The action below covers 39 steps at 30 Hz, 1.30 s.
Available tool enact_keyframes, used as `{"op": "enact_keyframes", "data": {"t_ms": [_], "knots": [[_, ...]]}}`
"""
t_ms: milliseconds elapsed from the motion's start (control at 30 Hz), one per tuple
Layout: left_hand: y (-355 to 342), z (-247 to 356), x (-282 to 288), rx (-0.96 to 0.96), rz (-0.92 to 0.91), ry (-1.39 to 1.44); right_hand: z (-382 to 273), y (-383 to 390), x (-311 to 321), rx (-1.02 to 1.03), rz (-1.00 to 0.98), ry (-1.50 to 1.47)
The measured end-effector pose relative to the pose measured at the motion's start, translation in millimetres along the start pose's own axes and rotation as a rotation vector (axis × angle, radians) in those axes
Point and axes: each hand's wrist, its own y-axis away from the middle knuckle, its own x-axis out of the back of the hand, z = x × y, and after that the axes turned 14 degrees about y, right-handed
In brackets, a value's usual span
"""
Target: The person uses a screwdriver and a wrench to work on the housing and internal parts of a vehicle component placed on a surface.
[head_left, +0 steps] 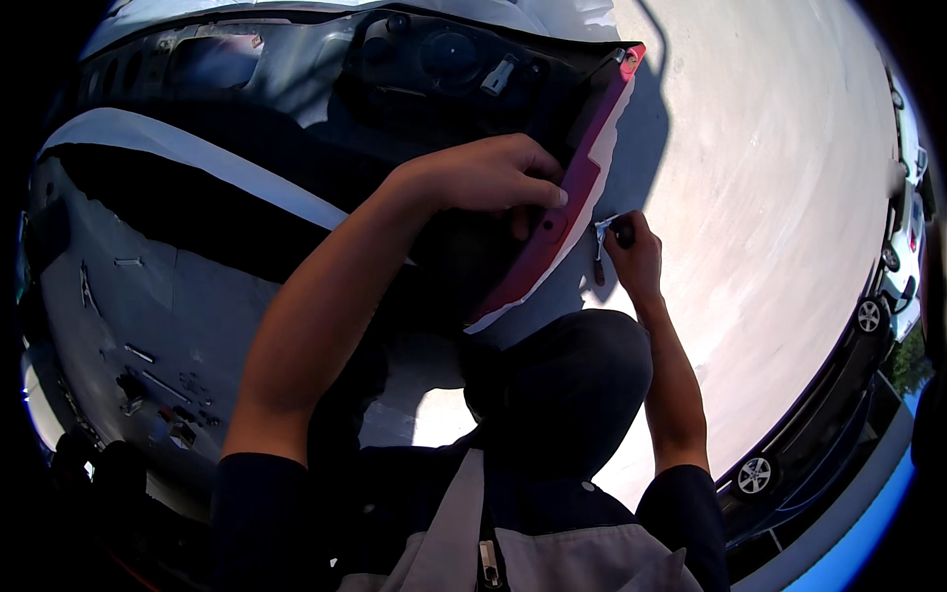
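Observation:
A large car body panel [552, 225] with a red edge and a dark inner side stands in front of me. Over its near end reaches my left hand [493, 180]; the thumb lies on the red edge and the fingers curl down on the dark inner side, partly in shadow. To the right of the panel, low over the pale ground, my right hand [637, 259] is closed round a small silver metal tool [602, 237] with a dark rounded end. Its exact kind is unclear, as my fingers cover part of it.
Wrenches [140, 353] and several small loose parts [182, 429] lie on the shaded ground at left. A light curved panel edge [212, 168] runs behind my left forearm. My bent knee [572, 380] is just below the panel. Parked cars [868, 316] line the far right.

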Motion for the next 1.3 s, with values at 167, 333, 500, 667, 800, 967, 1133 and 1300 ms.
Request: {"op": "enact_keyframes", "data": {"t_ms": [167,333,500,667,800,967,1133,1300], "knots": [[9,-5,1,-0.015,0.017,0.03,-111,-9,118,0.498,0.122,-0.177],[4,-10,0,-0.058,-0.012,0.096,-159,-14,107,0.769,0.098,0.047],[5,-4,1,-0.046,-0.029,0.098,-154,-20,97,0.813,0.057,0.196],[3,-9,1,-0.062,-0.072,0.107,-163,-16,99,0.947,0.1,0.372],[3,-9,0,-0.07,-0.057,0.083,-174,-10,105,0.941,0.076,0.462],[-3,-8,0,-0.062,-0.05,0.025,-175,-8,107,0.867,0.064,0.467],[-5,-10,3,-0.044,-0.061,-0.024,-180,-11,105,0.838,0.042,0.498],[-20,-11,10,-0.066,-0.091,-0.059,-177,-14,101,0.808,0.026,0.553]]}}
